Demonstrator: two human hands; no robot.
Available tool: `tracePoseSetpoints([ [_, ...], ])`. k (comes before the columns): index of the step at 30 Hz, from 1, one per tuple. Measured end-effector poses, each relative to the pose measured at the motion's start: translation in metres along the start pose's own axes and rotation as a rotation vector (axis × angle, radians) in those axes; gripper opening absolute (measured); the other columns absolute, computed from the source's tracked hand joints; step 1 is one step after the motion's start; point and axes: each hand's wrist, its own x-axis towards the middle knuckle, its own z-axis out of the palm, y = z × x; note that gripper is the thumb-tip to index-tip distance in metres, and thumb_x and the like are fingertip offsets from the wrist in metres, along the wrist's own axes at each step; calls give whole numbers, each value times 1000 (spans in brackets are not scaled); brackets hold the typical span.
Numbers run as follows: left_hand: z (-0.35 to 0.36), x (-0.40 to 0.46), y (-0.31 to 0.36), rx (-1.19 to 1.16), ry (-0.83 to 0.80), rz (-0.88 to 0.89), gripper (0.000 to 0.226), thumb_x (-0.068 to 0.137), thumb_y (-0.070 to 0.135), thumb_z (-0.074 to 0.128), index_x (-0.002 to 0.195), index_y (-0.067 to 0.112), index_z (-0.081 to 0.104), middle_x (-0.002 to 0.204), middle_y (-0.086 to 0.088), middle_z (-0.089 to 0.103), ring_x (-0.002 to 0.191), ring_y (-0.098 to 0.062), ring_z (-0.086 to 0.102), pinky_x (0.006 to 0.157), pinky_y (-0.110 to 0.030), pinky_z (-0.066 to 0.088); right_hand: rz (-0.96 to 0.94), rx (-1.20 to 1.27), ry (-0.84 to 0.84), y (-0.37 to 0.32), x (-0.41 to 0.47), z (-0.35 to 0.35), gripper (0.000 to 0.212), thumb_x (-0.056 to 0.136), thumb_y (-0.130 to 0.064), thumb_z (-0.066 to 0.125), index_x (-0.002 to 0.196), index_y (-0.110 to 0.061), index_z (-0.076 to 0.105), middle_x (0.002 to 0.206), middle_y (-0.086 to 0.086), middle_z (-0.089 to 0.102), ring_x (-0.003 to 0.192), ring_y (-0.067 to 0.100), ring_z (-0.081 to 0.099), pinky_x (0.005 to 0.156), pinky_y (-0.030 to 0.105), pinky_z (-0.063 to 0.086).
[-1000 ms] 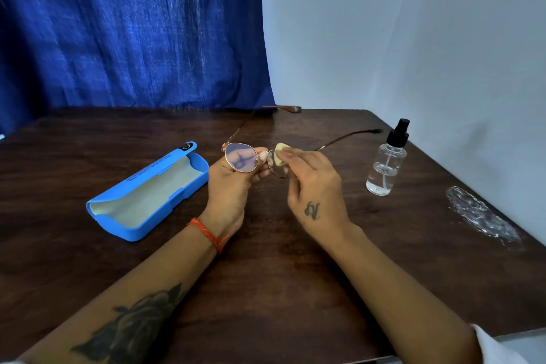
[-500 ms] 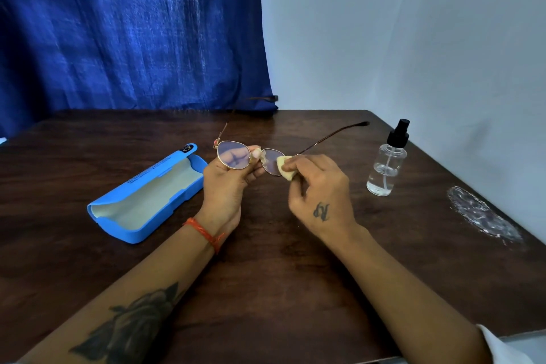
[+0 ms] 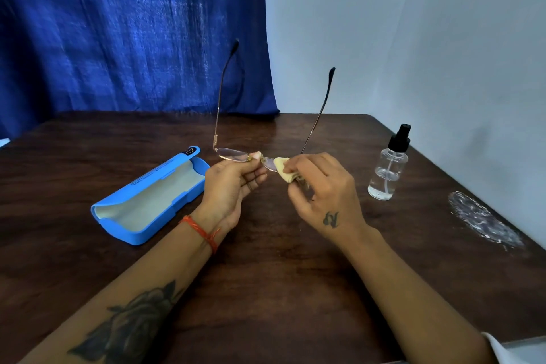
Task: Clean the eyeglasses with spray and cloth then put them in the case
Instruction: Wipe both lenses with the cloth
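Thin gold-rimmed eyeglasses hang above the table's middle, lenses nearly flat and both temple arms pointing up and away. My left hand pinches them at the bridge. My right hand holds a small pale yellow cloth pressed on the right lens. A blue case lies open on the table to the left, its grey lining showing. The clear spray bottle with a black pump top stands upright to the right of my hands.
The dark wooden table runs to a right edge near the white wall. A crumpled clear plastic wrapper lies at the far right. A blue curtain hangs behind the table.
The glasses have tilted so the lenses lie nearly flat and the temple arms now point upward. My right hand with the cloth stays on the right lens.
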Motion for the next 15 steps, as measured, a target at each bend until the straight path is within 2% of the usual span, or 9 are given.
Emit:
tracePoseSetpoints([
  [3,0,0,6,73,-32,18,6,81,3,63,78,7,66,64,1,70,60,-5,65,58,-16,54,79,69,36,1,2,0,15,75,-4,62,88,-9,67,84,1,67,74,13,58,69,20,46],
  [6,0,0,9,167,-110,77,6,79,9,66,73,9,67,63,4,66,62,-4,61,59,-14,52,258,247,92,1,6,-5,14,77,-4,67,88,-12,66,79,-2,67,69,12,61,63,32,53],
  [10,0,0,12,233,-165,142,8,78,12,66,70,11,68,63,5,66,64,-3,59,61,-14,51,472,493,76,0,13,-13,20,76,-7,72,83,-23,64,76,-8,66,67,3,60,61,21,52],
  [12,-1,-1,13,240,-168,147,8,79,13,66,71,11,68,63,5,67,62,-3,60,61,-14,51,567,615,59,2,13,-11,22,73,-9,73,80,-28,63,75,-10,64,66,1,57,61,20,49],
  [15,1,-3,12,254,-163,162,9,78,12,68,70,11,68,64,3,67,58,-3,60,59,-14,51,650,619,259,3,12,-12,21,71,-12,65,82,-29,63,78,-8,64,68,6,56,63,25,47],
])
